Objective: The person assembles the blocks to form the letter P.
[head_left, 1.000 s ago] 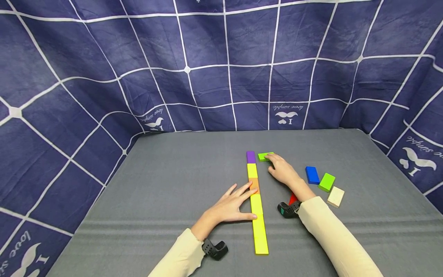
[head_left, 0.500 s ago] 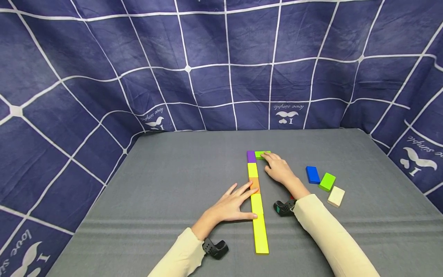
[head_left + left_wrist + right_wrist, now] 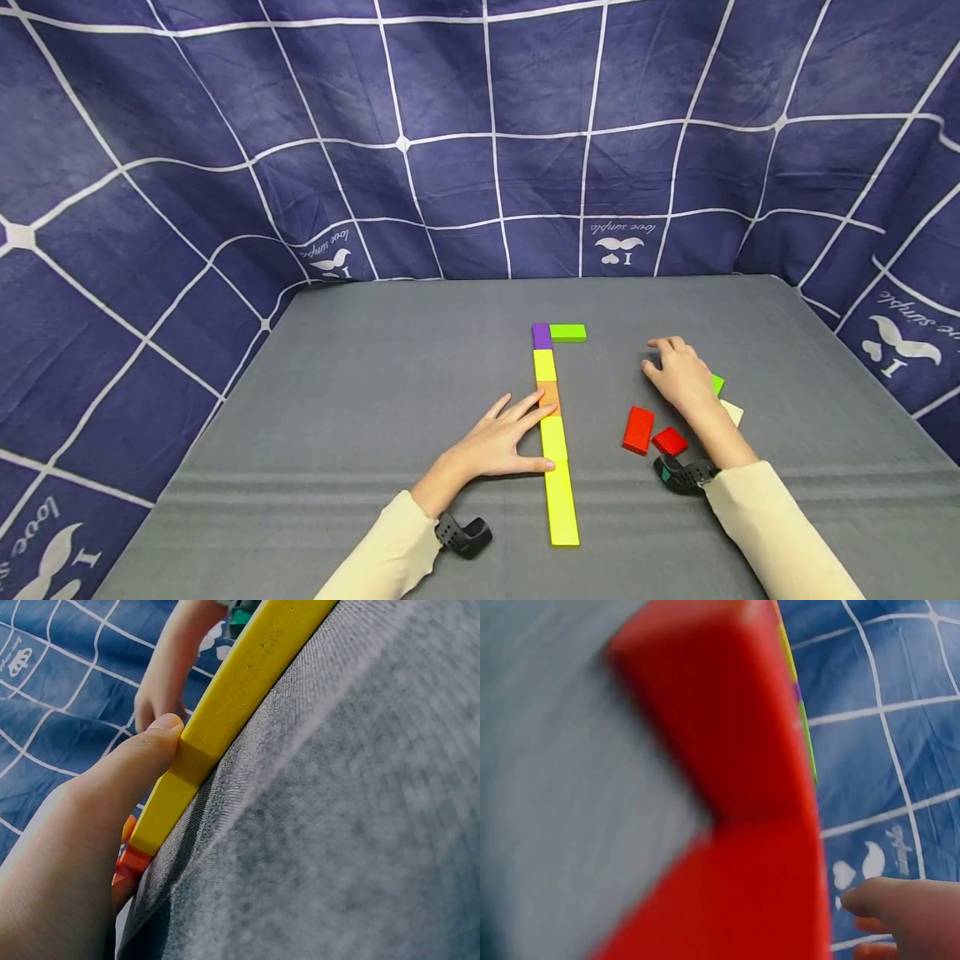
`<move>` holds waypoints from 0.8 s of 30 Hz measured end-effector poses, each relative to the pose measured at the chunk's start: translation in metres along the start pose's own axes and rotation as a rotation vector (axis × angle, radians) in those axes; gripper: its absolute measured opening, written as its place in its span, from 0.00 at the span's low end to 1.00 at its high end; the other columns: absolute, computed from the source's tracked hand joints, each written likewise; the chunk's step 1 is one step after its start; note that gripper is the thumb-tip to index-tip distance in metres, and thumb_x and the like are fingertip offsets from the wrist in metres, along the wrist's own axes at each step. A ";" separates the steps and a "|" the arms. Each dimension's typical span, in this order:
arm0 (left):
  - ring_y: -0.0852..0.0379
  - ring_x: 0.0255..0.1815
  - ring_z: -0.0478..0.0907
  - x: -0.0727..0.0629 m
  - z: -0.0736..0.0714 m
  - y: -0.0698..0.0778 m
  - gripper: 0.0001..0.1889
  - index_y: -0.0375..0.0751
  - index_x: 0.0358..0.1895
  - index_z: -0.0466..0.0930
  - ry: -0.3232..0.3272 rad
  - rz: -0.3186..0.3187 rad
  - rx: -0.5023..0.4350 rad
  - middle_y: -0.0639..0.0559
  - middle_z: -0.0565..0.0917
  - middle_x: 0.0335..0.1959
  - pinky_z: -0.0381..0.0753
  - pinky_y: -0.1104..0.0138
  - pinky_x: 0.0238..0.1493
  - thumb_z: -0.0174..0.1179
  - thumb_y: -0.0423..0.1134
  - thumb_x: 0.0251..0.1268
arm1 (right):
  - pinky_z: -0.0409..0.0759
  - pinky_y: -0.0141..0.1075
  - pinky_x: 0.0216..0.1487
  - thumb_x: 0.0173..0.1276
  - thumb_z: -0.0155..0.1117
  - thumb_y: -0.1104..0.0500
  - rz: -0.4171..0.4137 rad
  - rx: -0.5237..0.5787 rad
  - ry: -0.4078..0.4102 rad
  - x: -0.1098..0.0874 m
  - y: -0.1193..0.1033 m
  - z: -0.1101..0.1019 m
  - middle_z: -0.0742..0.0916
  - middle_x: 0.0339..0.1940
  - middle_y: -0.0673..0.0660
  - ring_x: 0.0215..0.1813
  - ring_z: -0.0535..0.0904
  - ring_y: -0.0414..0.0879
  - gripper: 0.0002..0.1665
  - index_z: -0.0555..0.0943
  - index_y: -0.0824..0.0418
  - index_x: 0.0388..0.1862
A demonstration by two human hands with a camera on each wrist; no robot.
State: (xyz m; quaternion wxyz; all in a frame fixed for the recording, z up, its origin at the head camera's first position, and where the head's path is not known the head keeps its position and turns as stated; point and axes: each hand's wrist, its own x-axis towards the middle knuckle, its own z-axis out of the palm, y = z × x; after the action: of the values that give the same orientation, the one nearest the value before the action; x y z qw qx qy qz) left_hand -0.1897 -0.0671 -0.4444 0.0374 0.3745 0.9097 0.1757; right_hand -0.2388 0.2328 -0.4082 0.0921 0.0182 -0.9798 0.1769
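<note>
A straight row of blocks runs away from me in the head view: long yellow stretch (image 3: 562, 508), yellow block (image 3: 553, 438), orange block (image 3: 552, 390), yellow block (image 3: 545, 365) and purple block (image 3: 542, 337). A green block (image 3: 567, 333) lies crosswise against the purple one's right side. My left hand (image 3: 487, 446) has its fingers spread, fingertips on the orange block and thumb on the yellow edge (image 3: 225, 701). My right hand (image 3: 684, 379) is above the loose blocks at the right, fingers slightly bent; the blue block there is hidden.
Two red blocks (image 3: 638, 430) lie left of the right wrist and loom close in the right wrist view. Another green block (image 3: 717, 384) and a cream block (image 3: 732, 412) are partly behind the right hand. A blue curtain (image 3: 450, 183) stands behind the grey table (image 3: 375, 358).
My right hand pushed the green block left against the purple one, let go of it and moved right over the loose blocks. Both red blocks came into sight. The left hand stayed put.
</note>
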 end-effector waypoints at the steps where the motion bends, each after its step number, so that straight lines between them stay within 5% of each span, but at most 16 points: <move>1: 0.60 0.73 0.50 0.000 0.000 0.000 0.41 0.59 0.71 0.49 -0.002 -0.002 -0.003 0.58 0.46 0.74 0.43 0.54 0.73 0.52 0.65 0.54 | 0.69 0.61 0.48 0.63 0.54 0.57 0.014 -0.012 0.018 -0.004 0.004 -0.002 0.72 0.53 0.71 0.54 0.68 0.67 0.22 0.72 0.68 0.53; 12: 0.61 0.73 0.49 0.000 -0.001 0.001 0.41 0.60 0.71 0.48 -0.021 -0.020 -0.013 0.60 0.45 0.74 0.41 0.56 0.73 0.52 0.66 0.54 | 0.66 0.59 0.44 0.59 0.58 0.56 0.041 -0.106 0.058 -0.027 0.018 -0.005 0.78 0.42 0.74 0.43 0.73 0.68 0.21 0.72 0.70 0.45; 24: 0.62 0.73 0.49 0.000 0.001 0.000 0.42 0.61 0.71 0.48 -0.005 -0.012 0.004 0.59 0.46 0.74 0.43 0.55 0.73 0.52 0.66 0.53 | 0.73 0.59 0.46 0.62 0.56 0.63 -0.027 0.034 0.016 0.008 -0.003 0.013 0.78 0.50 0.70 0.49 0.75 0.66 0.16 0.75 0.66 0.49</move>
State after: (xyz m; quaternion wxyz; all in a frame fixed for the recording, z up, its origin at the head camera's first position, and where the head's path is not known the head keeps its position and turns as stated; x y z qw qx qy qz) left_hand -0.1897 -0.0667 -0.4450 0.0401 0.3697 0.9121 0.1726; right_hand -0.2493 0.2256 -0.4180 0.1022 0.0314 -0.9755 0.1925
